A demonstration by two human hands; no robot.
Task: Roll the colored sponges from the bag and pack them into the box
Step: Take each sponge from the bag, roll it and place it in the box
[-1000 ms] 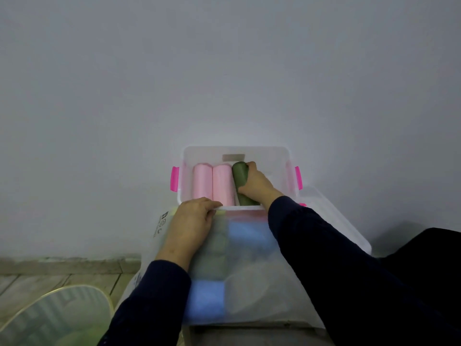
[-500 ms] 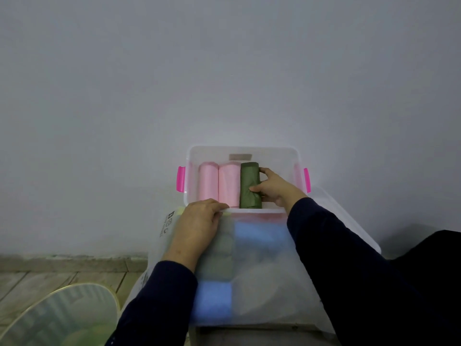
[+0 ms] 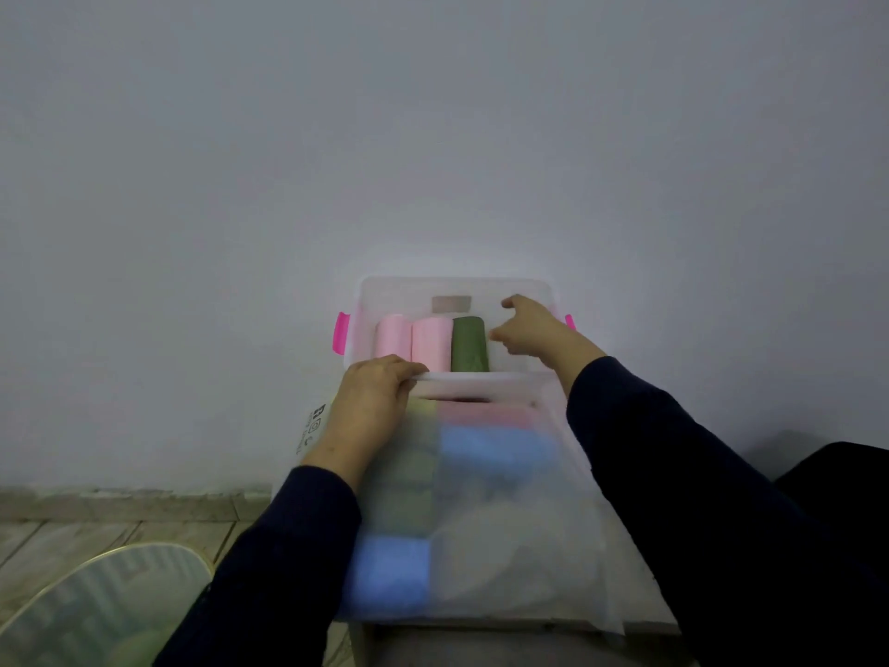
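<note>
Green sponge roll (image 3: 470, 344) lies packed beside pink rolls (image 3: 412, 342); right hand (image 3: 534, 332) hovers released, left hand (image 3: 373, 394) grasping the box rim (image 3: 474, 376) to steady it.

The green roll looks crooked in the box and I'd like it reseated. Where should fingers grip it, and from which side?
Grip the green roll around its middle, from above and from its right. Its left flank presses against a pink roll, while the right side faces bare box floor, where the right hand hovers open.
</note>
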